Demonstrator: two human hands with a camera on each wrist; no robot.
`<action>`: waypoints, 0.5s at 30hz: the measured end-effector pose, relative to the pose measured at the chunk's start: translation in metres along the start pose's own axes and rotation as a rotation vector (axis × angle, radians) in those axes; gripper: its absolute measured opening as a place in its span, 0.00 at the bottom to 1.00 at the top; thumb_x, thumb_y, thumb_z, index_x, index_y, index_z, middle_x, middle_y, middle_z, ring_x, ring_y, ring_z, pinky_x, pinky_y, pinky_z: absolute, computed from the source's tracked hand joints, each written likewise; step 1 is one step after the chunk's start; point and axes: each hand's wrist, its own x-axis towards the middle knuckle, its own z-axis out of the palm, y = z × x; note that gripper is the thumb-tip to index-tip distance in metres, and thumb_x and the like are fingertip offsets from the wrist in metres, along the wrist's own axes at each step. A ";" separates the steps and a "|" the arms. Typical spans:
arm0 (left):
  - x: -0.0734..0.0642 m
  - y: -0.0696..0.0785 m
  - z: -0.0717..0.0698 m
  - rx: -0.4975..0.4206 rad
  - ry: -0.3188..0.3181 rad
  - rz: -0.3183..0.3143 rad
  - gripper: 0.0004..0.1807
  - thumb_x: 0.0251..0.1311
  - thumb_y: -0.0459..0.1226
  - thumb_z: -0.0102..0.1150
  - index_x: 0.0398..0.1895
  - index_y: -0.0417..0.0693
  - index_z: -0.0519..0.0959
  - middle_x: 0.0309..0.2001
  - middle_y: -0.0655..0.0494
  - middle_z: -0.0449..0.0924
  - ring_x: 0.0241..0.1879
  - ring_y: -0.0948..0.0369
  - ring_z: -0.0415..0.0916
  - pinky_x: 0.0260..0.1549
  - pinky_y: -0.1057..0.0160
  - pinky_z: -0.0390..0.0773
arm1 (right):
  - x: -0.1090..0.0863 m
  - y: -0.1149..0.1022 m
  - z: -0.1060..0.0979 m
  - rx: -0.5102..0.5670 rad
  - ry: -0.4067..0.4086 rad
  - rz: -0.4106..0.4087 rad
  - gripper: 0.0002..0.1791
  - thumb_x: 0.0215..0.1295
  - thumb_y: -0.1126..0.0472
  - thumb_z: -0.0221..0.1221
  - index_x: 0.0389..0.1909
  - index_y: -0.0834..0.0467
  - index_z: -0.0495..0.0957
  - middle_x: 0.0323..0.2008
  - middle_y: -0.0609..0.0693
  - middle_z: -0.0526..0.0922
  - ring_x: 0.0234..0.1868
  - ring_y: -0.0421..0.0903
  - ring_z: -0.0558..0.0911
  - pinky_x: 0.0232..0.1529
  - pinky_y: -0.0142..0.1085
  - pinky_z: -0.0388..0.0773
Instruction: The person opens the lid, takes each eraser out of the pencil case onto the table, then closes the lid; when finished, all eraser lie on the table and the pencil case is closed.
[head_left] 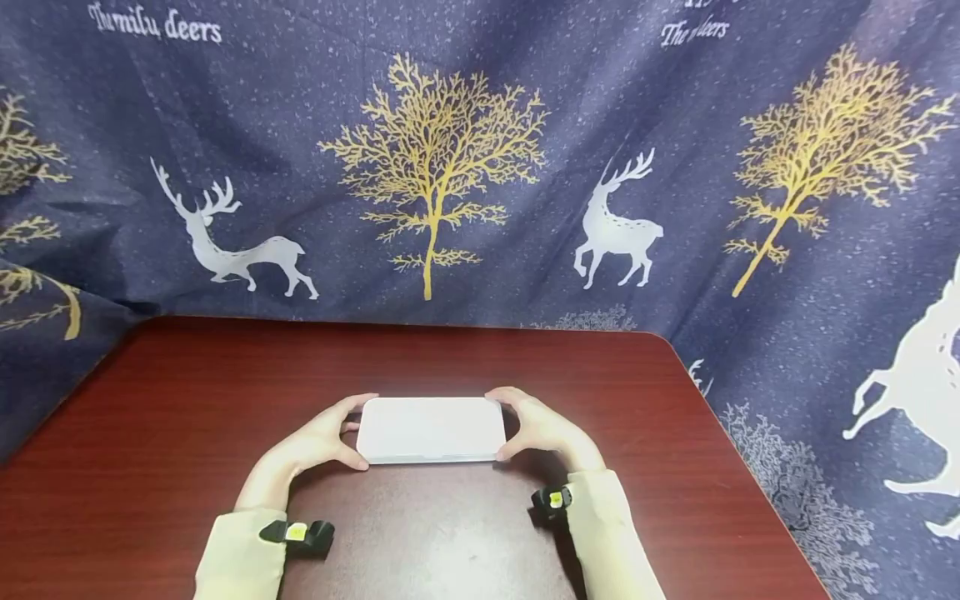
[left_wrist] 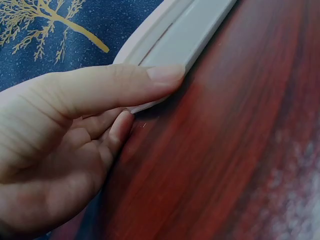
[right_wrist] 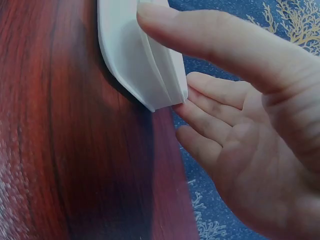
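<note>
A flat white box (head_left: pixel 431 429) with rounded corners lies lengthwise across the head view, over the table. Its left end is gripped by my left hand (head_left: pixel 318 437), thumb at the near corner and fingers toward the far one. At the right end my right hand (head_left: pixel 542 427) holds it the same way. The left wrist view shows the thumb pressed on the side of the box (left_wrist: pixel 172 50), where a seam runs along under the upper edge. In the right wrist view the box's end (right_wrist: pixel 132 60) shows a similar seam, with fingers behind it.
The reddish-brown wooden table (head_left: pixel 450 358) has a glossy patch of light near its front. Behind it and along its right side hangs a dark blue cloth (head_left: pixel 510 275) printed with white deer and golden trees. Black straps with yellow tags circle both sleeves.
</note>
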 end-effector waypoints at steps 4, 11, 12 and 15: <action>0.000 -0.001 0.000 -0.007 0.002 -0.004 0.57 0.32 0.27 0.78 0.70 0.30 0.56 0.66 0.28 0.61 0.62 0.32 0.66 0.49 0.67 0.77 | 0.001 0.001 0.001 -0.012 0.009 -0.015 0.48 0.32 0.65 0.77 0.62 0.66 0.69 0.61 0.61 0.73 0.64 0.59 0.72 0.67 0.47 0.65; 0.000 -0.002 0.000 -0.013 0.004 0.002 0.57 0.32 0.28 0.78 0.70 0.31 0.56 0.66 0.28 0.61 0.62 0.33 0.67 0.50 0.65 0.77 | 0.003 0.005 0.002 -0.002 0.018 0.000 0.48 0.31 0.65 0.76 0.62 0.65 0.70 0.61 0.59 0.74 0.64 0.57 0.73 0.67 0.46 0.66; 0.000 -0.002 0.000 -0.012 0.004 0.001 0.57 0.32 0.28 0.78 0.70 0.31 0.56 0.66 0.28 0.62 0.62 0.33 0.67 0.51 0.65 0.77 | 0.003 0.005 0.002 -0.001 0.018 0.004 0.48 0.31 0.65 0.76 0.62 0.65 0.70 0.61 0.59 0.74 0.65 0.57 0.73 0.67 0.46 0.66; 0.000 -0.003 0.000 -0.014 0.004 0.002 0.57 0.32 0.28 0.78 0.71 0.31 0.56 0.66 0.28 0.61 0.62 0.33 0.67 0.51 0.64 0.77 | 0.003 0.005 0.002 -0.014 0.020 -0.003 0.48 0.31 0.65 0.76 0.62 0.65 0.71 0.61 0.59 0.75 0.64 0.58 0.73 0.66 0.45 0.67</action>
